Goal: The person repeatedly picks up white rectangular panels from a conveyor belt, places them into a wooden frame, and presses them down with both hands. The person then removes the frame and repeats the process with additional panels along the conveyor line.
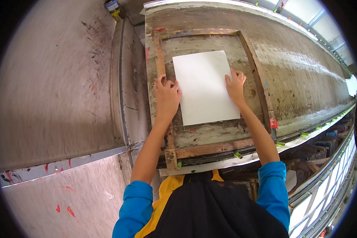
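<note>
A white sheet of paper (204, 89) lies slightly tilted within a worn wooden frame (214, 148); I cannot tell whether it is one sheet or a thin stack. My left hand (167, 96) is at the paper's left edge, over the frame's left bar, with its fingers curled and the thumb side at the edge. On the opposite edge, my right hand (236, 86) has its thumb along the paper's rim and its other fingers bent beside it. Both hands grip the paper by its sides. A mesh stretched in the frame cannot be made out clearly.
The frame rests on a long, stained table (313, 73) running off to the right. Green pegs (238, 155) line its near rail. A red tag (273, 123) sits at the frame's right bar. Left is a paint-marked floor (59, 91); a small can (112, 5) stands at the far left.
</note>
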The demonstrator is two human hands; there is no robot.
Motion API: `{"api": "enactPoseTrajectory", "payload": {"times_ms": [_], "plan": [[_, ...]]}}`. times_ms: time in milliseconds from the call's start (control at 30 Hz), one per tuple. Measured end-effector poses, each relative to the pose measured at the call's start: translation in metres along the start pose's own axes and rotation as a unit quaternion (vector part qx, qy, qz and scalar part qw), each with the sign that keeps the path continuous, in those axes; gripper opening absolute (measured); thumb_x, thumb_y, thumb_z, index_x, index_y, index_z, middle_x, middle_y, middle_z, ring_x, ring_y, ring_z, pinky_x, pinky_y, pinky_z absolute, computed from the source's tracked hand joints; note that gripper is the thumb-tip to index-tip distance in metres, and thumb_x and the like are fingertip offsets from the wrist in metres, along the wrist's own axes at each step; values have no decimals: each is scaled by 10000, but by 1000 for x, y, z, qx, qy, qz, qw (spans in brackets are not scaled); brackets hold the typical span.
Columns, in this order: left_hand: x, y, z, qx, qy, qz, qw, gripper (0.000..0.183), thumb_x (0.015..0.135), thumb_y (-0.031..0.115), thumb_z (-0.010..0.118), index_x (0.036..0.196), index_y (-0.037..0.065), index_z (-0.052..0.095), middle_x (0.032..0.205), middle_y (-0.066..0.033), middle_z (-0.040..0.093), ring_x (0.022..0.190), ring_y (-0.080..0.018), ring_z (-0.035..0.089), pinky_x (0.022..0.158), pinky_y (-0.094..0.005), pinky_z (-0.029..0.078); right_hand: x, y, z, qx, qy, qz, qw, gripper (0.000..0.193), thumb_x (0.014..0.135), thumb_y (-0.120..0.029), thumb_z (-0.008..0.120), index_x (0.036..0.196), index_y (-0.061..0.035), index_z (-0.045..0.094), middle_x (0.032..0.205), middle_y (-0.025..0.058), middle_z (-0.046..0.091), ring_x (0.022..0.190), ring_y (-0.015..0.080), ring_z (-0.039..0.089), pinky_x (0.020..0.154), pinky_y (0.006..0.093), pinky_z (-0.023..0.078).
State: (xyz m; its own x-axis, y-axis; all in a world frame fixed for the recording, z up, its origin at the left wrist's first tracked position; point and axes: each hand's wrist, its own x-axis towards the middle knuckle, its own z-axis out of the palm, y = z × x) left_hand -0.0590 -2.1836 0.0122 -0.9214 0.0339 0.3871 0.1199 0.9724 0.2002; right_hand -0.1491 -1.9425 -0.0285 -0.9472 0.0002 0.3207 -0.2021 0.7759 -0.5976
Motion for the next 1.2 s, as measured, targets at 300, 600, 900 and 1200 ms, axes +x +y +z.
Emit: {"api": "enactPoseTrajectory", "payload": {"times_ms": [300,600,900,1200], "plan": [[-1,11,10,141,-4,18,990,456,802,404,547,988,-7,615,914,-90,553,1065,-289,410,889,-496,340,-9,-10,5,-95,4,-20,995,361,852,-166,497,1168,4,453,1080,155,394,1030,311,351,873,407,353],[13,32,3,195,-60,43,978,654,786,590,438,615,-9,635,782,-112,501,850,-261,433,1003,-518,221,-4,-10,0,-80,-17,-20,996,350,854,-159,490,1148,23,437,1076,154,388,1027,311,364,864,414,355],[12,30,6,189,-48,36,980,677,774,605,442,642,-36,617,767,-115,485,819,-252,431,1006,-481,229,3,-13,-7,-24,-28,-19,999,329,834,-111,522,1115,47,460,1054,198,387,988,353,385,852,429,382],[12,31,-1,131,-43,15,990,720,749,569,523,891,-135,570,810,-161,532,857,-277,485,1001,-463,246,16,-36,-25,-1,19,-69,997,354,829,-110,545,1139,39,465,1061,210,389,993,352,390,835,426,393]]}}
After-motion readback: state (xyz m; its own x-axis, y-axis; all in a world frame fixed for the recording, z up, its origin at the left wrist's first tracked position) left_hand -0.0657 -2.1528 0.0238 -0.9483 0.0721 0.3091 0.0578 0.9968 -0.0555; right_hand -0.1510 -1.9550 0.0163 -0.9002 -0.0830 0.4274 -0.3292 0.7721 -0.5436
